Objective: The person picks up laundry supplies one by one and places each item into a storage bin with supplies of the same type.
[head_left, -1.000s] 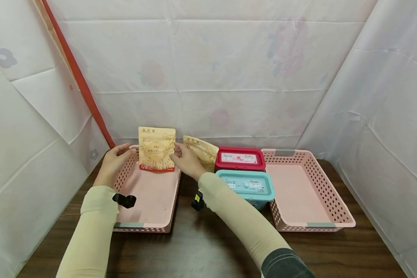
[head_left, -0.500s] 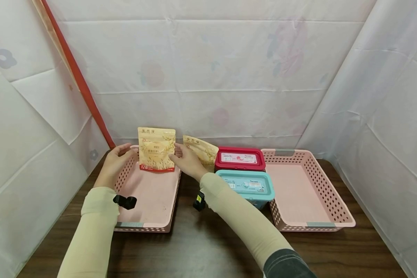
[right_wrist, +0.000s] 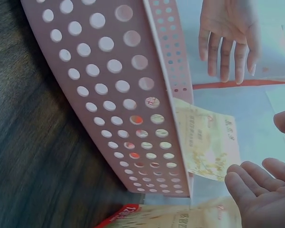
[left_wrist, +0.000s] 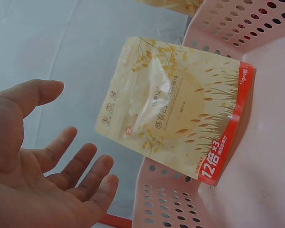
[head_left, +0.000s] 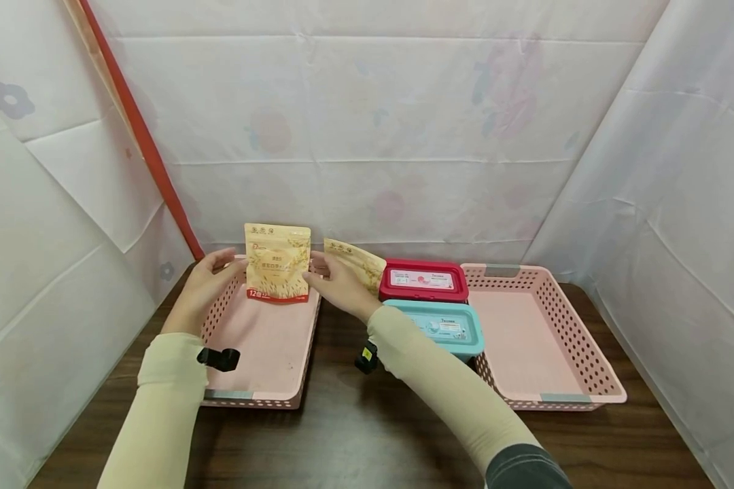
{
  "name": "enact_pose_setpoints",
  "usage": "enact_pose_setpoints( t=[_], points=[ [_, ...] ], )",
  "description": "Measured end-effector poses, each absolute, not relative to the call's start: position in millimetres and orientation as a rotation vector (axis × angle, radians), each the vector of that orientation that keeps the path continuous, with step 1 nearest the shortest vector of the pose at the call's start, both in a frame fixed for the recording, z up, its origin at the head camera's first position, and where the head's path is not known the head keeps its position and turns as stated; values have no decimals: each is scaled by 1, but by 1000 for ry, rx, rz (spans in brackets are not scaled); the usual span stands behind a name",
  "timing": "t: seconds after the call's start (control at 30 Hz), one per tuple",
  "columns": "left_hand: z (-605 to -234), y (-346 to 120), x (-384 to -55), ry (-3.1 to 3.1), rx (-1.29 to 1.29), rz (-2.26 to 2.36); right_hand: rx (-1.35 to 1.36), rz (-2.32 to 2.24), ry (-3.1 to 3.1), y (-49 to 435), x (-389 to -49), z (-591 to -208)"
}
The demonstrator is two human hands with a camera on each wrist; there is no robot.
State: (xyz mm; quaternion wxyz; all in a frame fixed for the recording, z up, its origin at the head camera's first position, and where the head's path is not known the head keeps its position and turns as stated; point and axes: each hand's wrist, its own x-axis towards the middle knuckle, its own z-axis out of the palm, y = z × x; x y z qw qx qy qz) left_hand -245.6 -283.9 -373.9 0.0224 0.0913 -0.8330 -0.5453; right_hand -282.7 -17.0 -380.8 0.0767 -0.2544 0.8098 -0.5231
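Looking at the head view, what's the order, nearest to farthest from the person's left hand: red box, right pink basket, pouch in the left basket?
1. Pouch, in the left basket
2. Red box, behind the turquoise box
3. Right pink basket, far right

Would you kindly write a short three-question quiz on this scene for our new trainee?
1. Multiple choice: How many tubs stand between the left basket and the right basket? A) one B) two C) three

2. Fill in the blank: The band along the bottom of the pouch in the left basket is ____.

3. True or false: The left hand is apart from that pouch.

Key:
1. B, two
2. red
3. True; the left wrist view shows a gap between its fingers and the pouch.
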Motion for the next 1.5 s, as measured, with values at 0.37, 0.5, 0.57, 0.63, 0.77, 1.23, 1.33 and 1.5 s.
enact_pose_setpoints(
  t=[0.37,0.5,0.57,0.63,0.77,1.23,1.33,1.5],
  points=[
    [-364,-275,-237,-2563,217,-1680,-835,-1501,2483,0,-276,-370],
    [-361,-273,-235,-2552,173,-1694,-887,-1486,2484,3,-274,-369],
    [-361,-272,-234,-2548,146,-1705,-907,-1491,2474,5,-272,-369],
    [-360,-270,-234,-2547,125,-1715,-920,-1500,2457,7,-271,-368],
    [-359,-268,-233,-2551,82,-1729,-914,-1505,2435,12,-268,-367],
    [-357,-251,-235,-2577,-101,-1768,-935,-1521,2446,42,-260,-364],
    [-358,-245,-236,-2577,-175,-1755,-944,-1526,2433,49,-260,-366],
    [-359,-237,-238,-2568,-270,-1708,-877,-1486,2462,59,-258,-367]
  ],
)
